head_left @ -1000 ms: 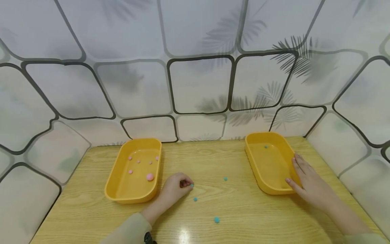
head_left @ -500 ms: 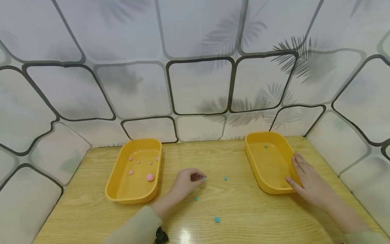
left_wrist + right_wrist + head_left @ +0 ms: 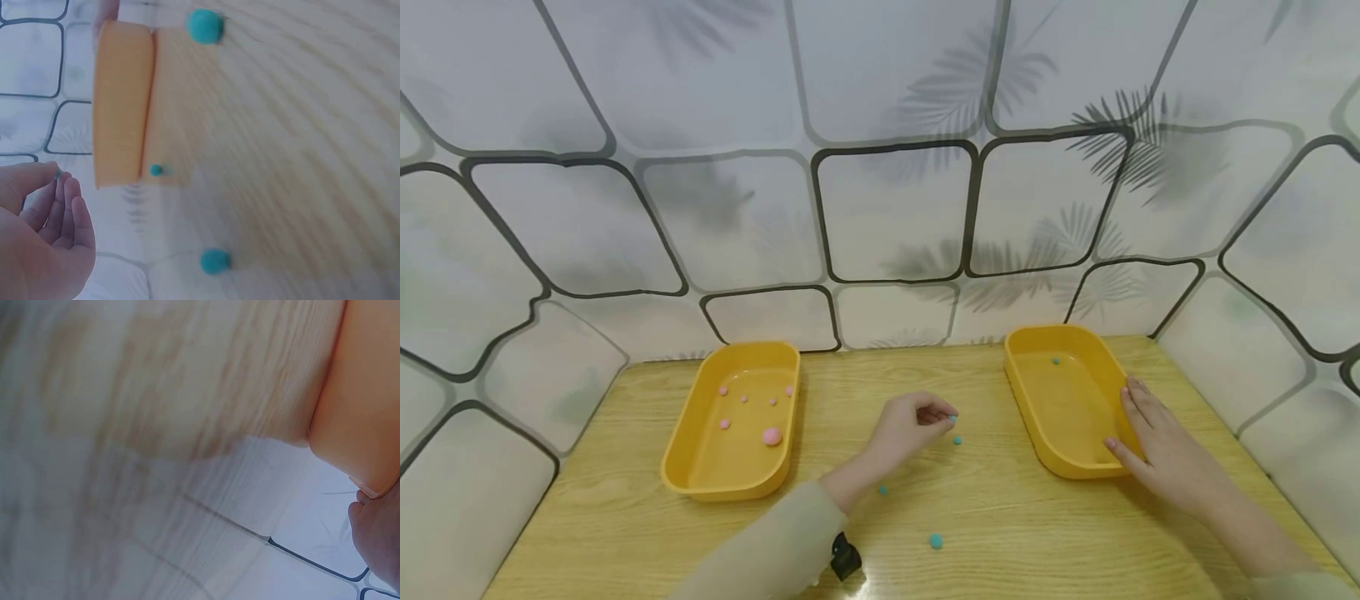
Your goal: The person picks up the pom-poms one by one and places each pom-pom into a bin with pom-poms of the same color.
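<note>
Between thumb and fingertips my left hand (image 3: 913,429) pinches a small blue-green ball (image 3: 952,419), held above the middle of the table. In the left wrist view that ball (image 3: 57,174) barely shows at the fingertips. My right hand (image 3: 1165,446) rests with extended fingers on the near right rim of the right yellow tray (image 3: 1037,446). One small blue-green ball (image 3: 1056,361) lies inside this tray. Three more lie on the wood: a small ball (image 3: 957,441) beneath my left fingertips, another small ball (image 3: 883,491) by the forearm, and a larger ball (image 3: 936,542) nearer me.
At the left stands a second yellow tray (image 3: 673,467) with several small pink balls and a larger pink ball (image 3: 772,436). A patterned wall covering (image 3: 895,217) rises behind the wooden table (image 3: 880,375) and along its sides. A black wrist camera (image 3: 846,557) sits under my left sleeve.
Pinching the small blue-green ball, my left hand has moved right and away from me, toward the right tray. My right hand has stayed on the tray's rim.
</note>
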A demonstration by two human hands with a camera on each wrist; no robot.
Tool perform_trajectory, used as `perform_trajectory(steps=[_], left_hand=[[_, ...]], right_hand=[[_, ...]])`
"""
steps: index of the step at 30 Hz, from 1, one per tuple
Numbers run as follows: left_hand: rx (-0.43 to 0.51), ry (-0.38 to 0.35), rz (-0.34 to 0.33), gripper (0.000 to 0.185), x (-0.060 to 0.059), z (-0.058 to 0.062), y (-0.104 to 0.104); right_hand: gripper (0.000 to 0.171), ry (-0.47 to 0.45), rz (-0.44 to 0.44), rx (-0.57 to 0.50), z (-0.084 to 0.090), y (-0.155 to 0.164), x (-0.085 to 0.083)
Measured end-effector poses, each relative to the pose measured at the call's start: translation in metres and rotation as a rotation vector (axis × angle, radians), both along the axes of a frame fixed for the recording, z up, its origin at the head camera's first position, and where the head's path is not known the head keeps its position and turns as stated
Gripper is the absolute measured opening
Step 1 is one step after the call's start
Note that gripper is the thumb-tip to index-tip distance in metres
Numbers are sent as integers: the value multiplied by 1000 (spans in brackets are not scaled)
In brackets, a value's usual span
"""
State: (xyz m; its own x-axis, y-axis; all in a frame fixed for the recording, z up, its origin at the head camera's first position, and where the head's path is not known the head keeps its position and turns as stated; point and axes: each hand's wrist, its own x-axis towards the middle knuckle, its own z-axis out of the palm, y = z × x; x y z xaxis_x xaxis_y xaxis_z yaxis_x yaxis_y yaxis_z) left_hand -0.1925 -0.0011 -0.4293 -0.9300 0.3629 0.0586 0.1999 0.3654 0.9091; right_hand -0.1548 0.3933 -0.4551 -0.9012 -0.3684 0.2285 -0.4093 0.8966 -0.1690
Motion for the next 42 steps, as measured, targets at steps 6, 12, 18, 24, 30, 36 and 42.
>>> perform_trajectory(steps=[6,12,18,24,30,36,42], left_hand=[[27,36,-18,12,-6,8,23],[56,31,-33,13,-8,12,48],[65,5,-29,14,-12,16,73],[62,27,-3,13,-17,20,95],[75,23,33,12,-24,20,112],[125,-19,58,12,-30,22,126],[161,-61,53,11,-32,23,137]], right_hand=[[79,-10,0,-11,-3,0,1],[79,16,4,-5,-7,1,2],[79,20,8,-9,-7,1,2],[78,26,4,-6,-7,0,2],[78,38,13,-2,-6,1,0],[78,31,19,-5,-4,3,-4],[78,11,14,-4,-5,4,-7]])
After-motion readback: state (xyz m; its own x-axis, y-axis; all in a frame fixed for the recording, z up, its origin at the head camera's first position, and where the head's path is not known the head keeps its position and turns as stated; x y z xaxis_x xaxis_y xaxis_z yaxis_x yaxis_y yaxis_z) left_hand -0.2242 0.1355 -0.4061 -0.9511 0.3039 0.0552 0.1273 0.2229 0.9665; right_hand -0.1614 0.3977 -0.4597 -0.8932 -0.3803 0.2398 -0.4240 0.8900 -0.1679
